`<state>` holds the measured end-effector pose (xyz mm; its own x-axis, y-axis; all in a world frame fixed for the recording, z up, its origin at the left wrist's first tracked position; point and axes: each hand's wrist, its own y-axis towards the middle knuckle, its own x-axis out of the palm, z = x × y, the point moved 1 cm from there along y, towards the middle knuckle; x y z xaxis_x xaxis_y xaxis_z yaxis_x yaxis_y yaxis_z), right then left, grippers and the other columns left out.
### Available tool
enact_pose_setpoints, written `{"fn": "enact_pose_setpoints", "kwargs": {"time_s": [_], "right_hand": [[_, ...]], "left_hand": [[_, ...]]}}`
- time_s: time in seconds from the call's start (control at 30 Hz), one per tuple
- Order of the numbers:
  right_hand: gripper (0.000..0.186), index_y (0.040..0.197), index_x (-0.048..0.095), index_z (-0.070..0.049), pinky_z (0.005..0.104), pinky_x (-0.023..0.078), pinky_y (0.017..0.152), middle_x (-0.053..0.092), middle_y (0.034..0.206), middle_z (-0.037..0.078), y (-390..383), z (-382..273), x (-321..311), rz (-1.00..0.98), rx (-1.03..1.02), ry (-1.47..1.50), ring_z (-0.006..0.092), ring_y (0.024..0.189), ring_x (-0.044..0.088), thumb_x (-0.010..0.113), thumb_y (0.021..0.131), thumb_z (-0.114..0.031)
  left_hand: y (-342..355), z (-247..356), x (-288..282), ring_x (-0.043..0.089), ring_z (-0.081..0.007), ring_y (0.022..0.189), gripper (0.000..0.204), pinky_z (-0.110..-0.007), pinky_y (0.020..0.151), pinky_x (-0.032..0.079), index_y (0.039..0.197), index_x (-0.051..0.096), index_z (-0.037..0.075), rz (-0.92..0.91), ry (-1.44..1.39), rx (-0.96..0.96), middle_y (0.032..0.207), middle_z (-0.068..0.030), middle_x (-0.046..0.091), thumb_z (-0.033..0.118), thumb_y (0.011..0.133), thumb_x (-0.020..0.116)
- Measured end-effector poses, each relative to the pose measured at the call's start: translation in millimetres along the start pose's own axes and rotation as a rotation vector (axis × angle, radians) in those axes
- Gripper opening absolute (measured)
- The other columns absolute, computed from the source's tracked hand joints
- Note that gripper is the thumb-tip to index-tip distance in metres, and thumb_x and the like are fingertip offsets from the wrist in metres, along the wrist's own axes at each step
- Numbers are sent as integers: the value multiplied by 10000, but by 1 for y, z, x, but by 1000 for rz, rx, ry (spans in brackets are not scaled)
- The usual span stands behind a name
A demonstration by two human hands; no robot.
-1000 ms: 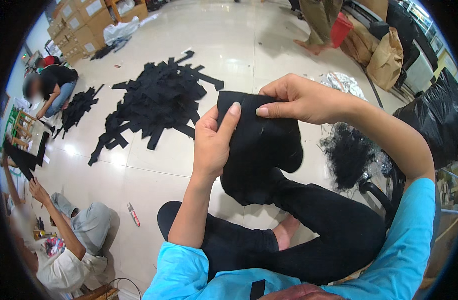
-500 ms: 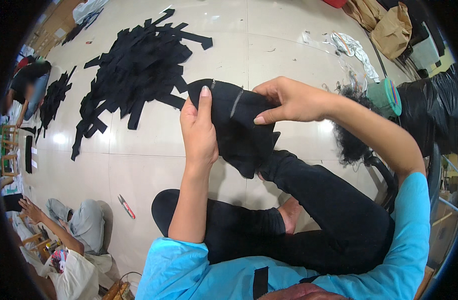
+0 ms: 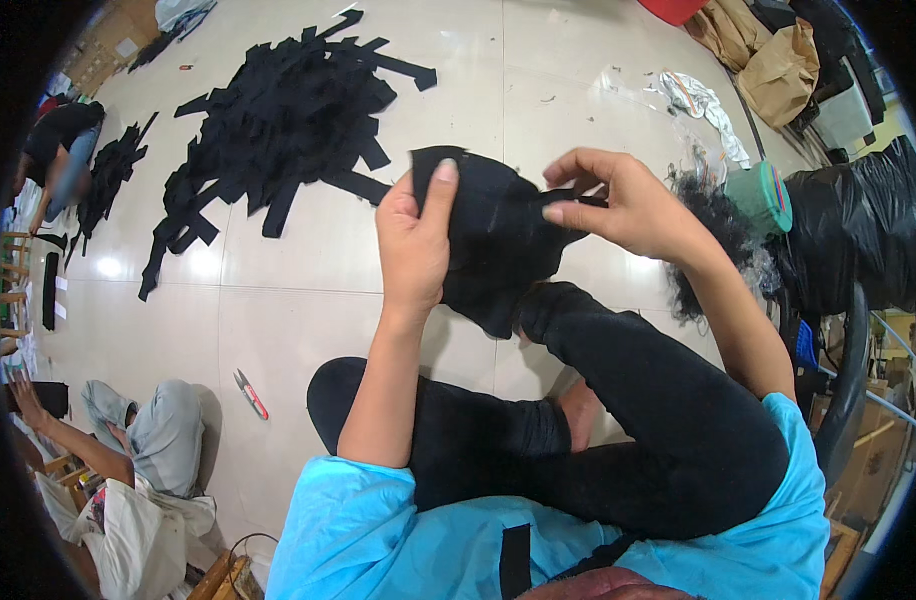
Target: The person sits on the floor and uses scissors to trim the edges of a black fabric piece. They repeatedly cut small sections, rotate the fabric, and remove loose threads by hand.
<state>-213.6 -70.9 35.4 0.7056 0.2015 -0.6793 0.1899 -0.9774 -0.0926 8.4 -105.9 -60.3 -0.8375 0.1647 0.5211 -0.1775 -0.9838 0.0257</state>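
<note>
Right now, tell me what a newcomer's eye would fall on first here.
Probably the big heap of black fabric pieces, spread over the pale floor at upper left. Next, in the centre, the left hand and right hand hold up a black cloth. The red-handled snips also stand out, lower left on the floor.

Cloth (image 3: 493,225) right of pile (image 3: 288,120) and snips (image 3: 253,398)
</note>
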Motion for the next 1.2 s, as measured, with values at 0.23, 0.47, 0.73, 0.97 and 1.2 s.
{"fn": "enact_pose_setpoints", "kwargs": {"time_s": [0.23, 0.47, 0.73, 0.97, 1.2], "right_hand": [[275, 1160, 707, 25, 262, 571, 766, 703, 940, 51, -3, -6, 43, 56, 25, 379, 100, 846, 644, 707, 1010, -206], [242, 1136, 717, 11, 242, 566, 769, 715, 929, 30, -13, -12, 51, 115, 133, 466, 85, 829, 660, 717, 1004, -192], [221, 1125, 712, -7, 239, 552, 747, 732, 953, 22, -14, -6, 55, 76, 215, 766, 79, 821, 660, 716, 988, -181], [166, 1078, 706, -55, 246, 573, 623, 712, 914, 2, -16, -13, 53, 77, 190, 640, 62, 793, 657, 702, 975, -185], [102, 1001, 684, -50, 247, 480, 747, 657, 878, -30, -21, -16, 49, 82, 216, 638, 63, 835, 589, 683, 962, -145]], "left_hand": [[-16, 9, 16, 680, -88, 712, 311, -249, 650, 559, 1058, 722, -29, -230, 82, -144, 847, -61, 753, 273, 1069, 650], [-18, 2, 12, 646, -61, 721, 272, -235, 647, 537, 1030, 714, -29, -133, 32, -139, 845, -27, 722, 230, 1066, 641], [-25, 3, 15, 629, -57, 742, 224, -232, 659, 532, 989, 658, -6, -65, 44, -73, 852, -26, 706, 203, 1066, 630], [-30, 6, 18, 624, -47, 711, 192, -225, 648, 534, 1005, 645, 2, -120, 99, -49, 835, -24, 704, 185, 1062, 637], [-32, 3, 24, 605, -36, 708, 197, -210, 637, 514, 1012, 645, 7, -151, 93, -41, 837, -12, 694, 195, 1067, 634]]}}
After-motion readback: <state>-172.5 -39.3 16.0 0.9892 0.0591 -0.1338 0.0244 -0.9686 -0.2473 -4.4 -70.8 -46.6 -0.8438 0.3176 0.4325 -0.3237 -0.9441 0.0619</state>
